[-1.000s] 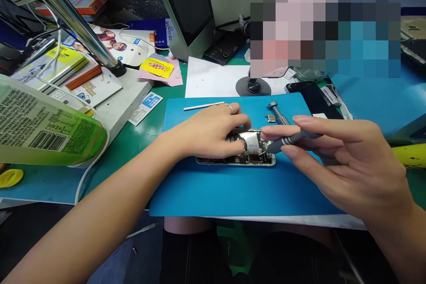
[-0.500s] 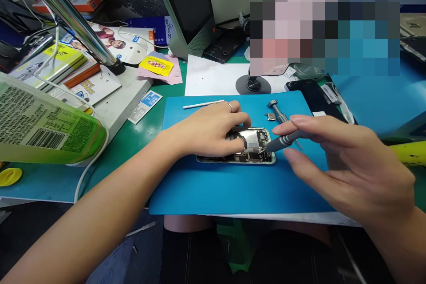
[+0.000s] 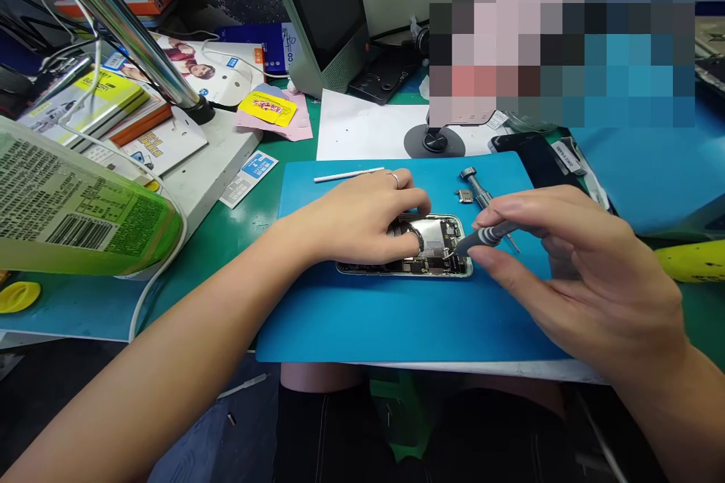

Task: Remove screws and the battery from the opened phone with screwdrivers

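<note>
Rests the left hand (image 3: 371,217) over the left part of an opened smartphone (image 3: 435,232), flat on the blue mat (image 3: 362,324); cannot tell whether gripping or only pressing. Pinches a grey screwdriver (image 3: 482,236) between thumb and fingers of the right hand (image 3: 594,268), aiming at the phone's right end; cannot tell if touching. Has beyond, on the mat, a second screwdriver (image 3: 477,188) just beside a small metal component (image 3: 464,197), plus a white stick (image 3: 345,175) behind the left hand.

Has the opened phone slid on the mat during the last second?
No, the opened phone shows no visible shift against the blue mat; it lies in the same spot.
</note>
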`<state>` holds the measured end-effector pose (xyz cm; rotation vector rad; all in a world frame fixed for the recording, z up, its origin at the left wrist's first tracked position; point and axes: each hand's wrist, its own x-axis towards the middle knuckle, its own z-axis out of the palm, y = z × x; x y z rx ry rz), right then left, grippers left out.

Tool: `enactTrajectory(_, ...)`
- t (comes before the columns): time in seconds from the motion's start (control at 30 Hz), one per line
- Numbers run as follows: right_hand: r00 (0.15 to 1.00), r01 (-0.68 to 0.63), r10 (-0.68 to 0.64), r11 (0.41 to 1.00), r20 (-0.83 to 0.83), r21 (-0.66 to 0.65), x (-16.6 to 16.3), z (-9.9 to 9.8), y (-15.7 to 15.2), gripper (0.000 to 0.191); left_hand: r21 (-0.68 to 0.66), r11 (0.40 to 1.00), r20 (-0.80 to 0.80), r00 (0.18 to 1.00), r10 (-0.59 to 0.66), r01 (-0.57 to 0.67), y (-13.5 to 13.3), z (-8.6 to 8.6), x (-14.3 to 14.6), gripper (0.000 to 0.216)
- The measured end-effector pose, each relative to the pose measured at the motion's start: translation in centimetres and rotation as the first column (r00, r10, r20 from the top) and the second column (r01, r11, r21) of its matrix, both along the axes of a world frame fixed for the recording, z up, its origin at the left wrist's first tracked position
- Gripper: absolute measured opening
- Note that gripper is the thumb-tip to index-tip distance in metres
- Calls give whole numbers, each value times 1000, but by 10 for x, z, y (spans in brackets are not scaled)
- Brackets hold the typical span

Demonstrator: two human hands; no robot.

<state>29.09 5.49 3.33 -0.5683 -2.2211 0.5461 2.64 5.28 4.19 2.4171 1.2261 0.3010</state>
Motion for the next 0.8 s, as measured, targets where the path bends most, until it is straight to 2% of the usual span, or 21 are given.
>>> enactTrajectory(0.17, 1000, -5, 6, 998, 13, -61, 2, -2, 0, 83, 5, 1000, 5, 1000, -6, 6, 0, 1, 0, 43)
enactTrajectory(0.37, 998, 51, -49, 996, 37, -72, 4, -2, 1, 71, 8, 1000, 7, 1000, 0, 0, -1, 1, 0, 42)
enactTrajectory(0.53, 999, 43, -41, 997, 33, -59, 2, -1, 3, 62, 13, 1000, 9, 1000, 0, 0, -1, 1, 0, 42)
enactTrajectory(0.8, 999, 22, -21, 999, 24, -37, 2, -3, 3, 77, 7, 1000, 14, 1000, 2, -2, 0, 1, 0, 44)
